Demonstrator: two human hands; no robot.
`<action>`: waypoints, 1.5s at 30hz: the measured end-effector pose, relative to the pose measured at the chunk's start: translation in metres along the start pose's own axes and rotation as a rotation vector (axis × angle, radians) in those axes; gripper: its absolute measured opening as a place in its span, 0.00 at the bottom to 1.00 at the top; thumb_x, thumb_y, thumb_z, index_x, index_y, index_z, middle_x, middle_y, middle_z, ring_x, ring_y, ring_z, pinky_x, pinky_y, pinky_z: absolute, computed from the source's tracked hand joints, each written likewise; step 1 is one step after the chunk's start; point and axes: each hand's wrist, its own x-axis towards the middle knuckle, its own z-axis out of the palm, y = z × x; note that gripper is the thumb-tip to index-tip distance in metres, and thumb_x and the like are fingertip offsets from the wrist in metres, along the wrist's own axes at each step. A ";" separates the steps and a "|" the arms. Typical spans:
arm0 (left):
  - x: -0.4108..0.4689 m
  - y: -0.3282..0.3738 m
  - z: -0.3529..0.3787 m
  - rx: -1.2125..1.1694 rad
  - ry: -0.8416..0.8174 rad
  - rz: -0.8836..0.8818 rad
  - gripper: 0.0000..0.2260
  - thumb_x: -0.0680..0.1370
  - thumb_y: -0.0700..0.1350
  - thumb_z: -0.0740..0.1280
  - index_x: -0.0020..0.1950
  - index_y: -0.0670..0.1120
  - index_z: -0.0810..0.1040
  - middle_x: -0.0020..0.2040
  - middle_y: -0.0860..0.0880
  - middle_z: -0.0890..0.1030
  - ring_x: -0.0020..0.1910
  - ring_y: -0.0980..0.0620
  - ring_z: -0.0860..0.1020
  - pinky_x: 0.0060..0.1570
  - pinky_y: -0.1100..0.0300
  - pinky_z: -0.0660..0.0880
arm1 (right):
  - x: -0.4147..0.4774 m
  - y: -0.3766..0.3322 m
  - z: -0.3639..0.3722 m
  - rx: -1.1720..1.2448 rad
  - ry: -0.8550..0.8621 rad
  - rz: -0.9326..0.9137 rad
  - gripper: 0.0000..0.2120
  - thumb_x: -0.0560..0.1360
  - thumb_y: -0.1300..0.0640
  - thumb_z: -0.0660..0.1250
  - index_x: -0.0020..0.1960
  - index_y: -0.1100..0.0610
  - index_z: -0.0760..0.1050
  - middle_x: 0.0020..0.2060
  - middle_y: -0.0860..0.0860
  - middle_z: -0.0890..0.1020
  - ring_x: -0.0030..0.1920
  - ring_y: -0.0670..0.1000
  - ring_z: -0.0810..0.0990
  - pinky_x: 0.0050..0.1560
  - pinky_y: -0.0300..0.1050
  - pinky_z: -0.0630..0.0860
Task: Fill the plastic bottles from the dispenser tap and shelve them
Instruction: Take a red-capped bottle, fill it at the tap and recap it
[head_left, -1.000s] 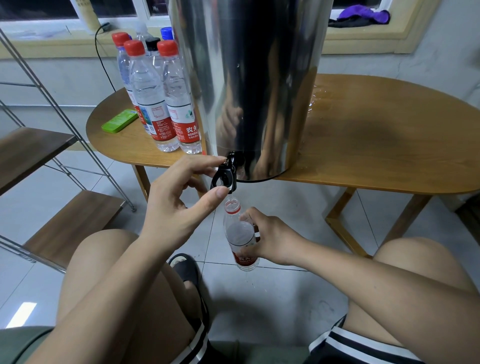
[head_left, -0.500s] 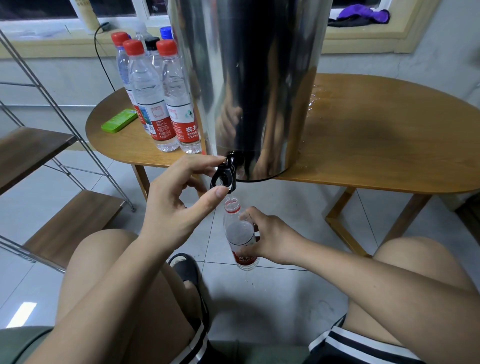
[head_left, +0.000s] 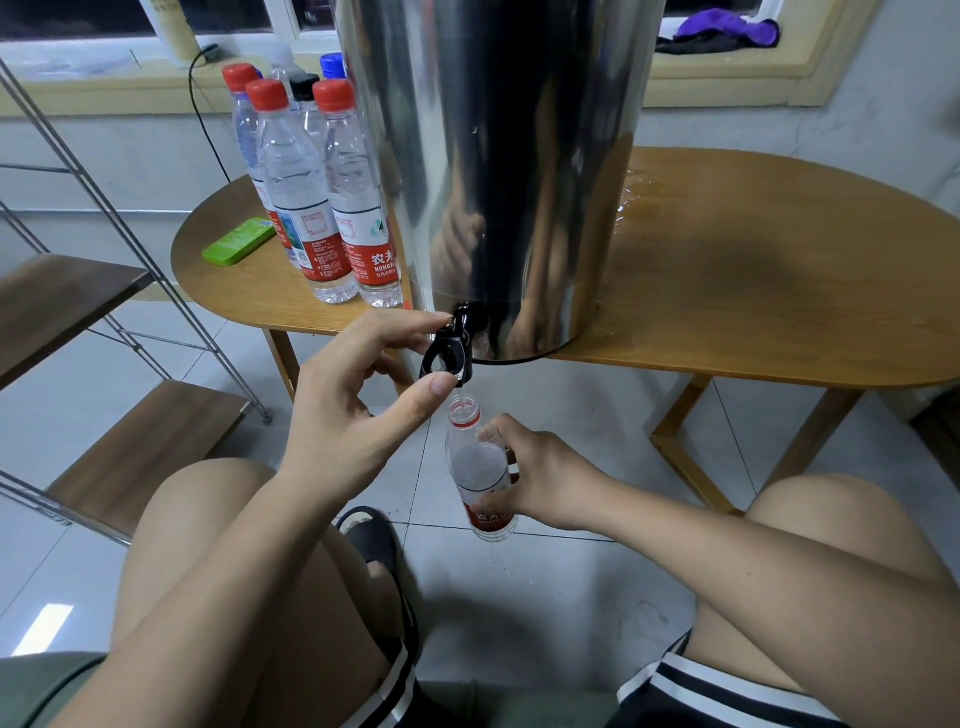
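Hardly anything had moved since the moment before: my left hand (head_left: 353, 415) stayed at the tap (head_left: 451, 353) and my right hand (head_left: 540, 478) kept the bottle (head_left: 480, 467) in the same spot beneath it. My left forefinger lay over the top of the black tap lever and my thumb pressed up from below, so the lever was pinched between them, with my other fingers curled loosely behind. My right hand was wrapped round the bottle's middle from the right side, fingers clamped over the label. I held the bottle roughly upright above the floor tiles, between my knees, its open mouth with the red neck ring just under the spout. A thin stream of water ran from the spout into the mouth, and the water inside looked cloudy near the shoulder.

The steel dispenser (head_left: 498, 156) stood at the near edge of the wooden table (head_left: 753, 291), with its tap overhanging the edge. Just to its left stood a cluster of capped bottles (head_left: 301, 208), most with red caps. A flat green case (head_left: 239, 241) lay further left. There was a wet patch (head_left: 639, 202) on the tabletop, to the right of the dispenser. The shelf rack (head_left: 67, 301) stood to my left with its wooden boards bare.
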 end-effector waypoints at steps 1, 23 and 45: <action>0.000 0.000 0.000 0.003 0.001 -0.001 0.17 0.82 0.53 0.73 0.69 0.48 0.82 0.60 0.45 0.84 0.54 0.40 0.83 0.52 0.37 0.78 | 0.000 0.000 0.000 -0.002 0.000 0.000 0.29 0.70 0.44 0.83 0.62 0.45 0.70 0.52 0.46 0.85 0.52 0.51 0.84 0.52 0.50 0.81; 0.000 0.000 0.000 -0.002 -0.002 0.008 0.17 0.83 0.54 0.72 0.69 0.49 0.82 0.61 0.46 0.84 0.54 0.41 0.83 0.51 0.38 0.79 | 0.001 0.001 0.000 -0.003 -0.001 0.003 0.29 0.69 0.44 0.83 0.61 0.44 0.70 0.53 0.45 0.85 0.54 0.50 0.84 0.55 0.54 0.82; 0.001 -0.002 0.000 0.001 -0.006 0.012 0.17 0.82 0.53 0.73 0.69 0.49 0.82 0.60 0.46 0.84 0.53 0.40 0.83 0.51 0.36 0.78 | 0.001 0.000 -0.001 0.004 -0.008 0.017 0.31 0.66 0.42 0.82 0.62 0.44 0.70 0.53 0.45 0.85 0.54 0.50 0.85 0.57 0.55 0.83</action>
